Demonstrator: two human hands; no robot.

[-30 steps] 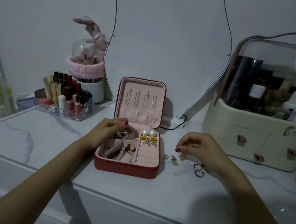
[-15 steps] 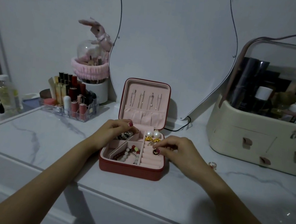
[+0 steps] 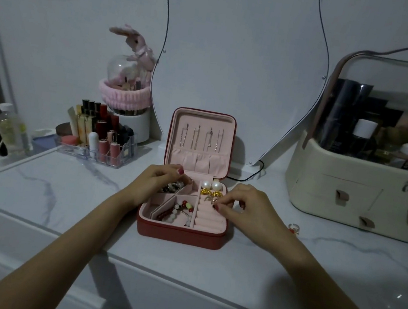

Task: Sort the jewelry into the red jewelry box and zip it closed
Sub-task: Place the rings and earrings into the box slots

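The red jewelry box [image 3: 179,234] lies open on the white marble tabletop, its pink lid upright with several pins. Inside are pearl earrings [image 3: 211,185], gold pieces, a dark chain [image 3: 172,186] and a bead bracelet [image 3: 177,209]. My left hand [image 3: 157,183] rests on the box's left rear corner, fingers curled over the chain compartment. My right hand [image 3: 240,205] pinches a small ring [image 3: 213,202] over the ring rolls on the box's right side. Another ring [image 3: 294,228] with a red stone lies on the table to the right.
A clear lipstick organiser [image 3: 98,140] and a bottle [image 3: 11,129] stand at the left. A pink bunny dome [image 3: 128,87] sits behind them. A curved mirror [image 3: 242,55] leans behind the box, and a cream cosmetics case [image 3: 359,190] fills the right.
My right hand left the loose jewelry on the table, moved left to the box with a small ring, and now holds it at the ring rolls. The left hand stayed put.
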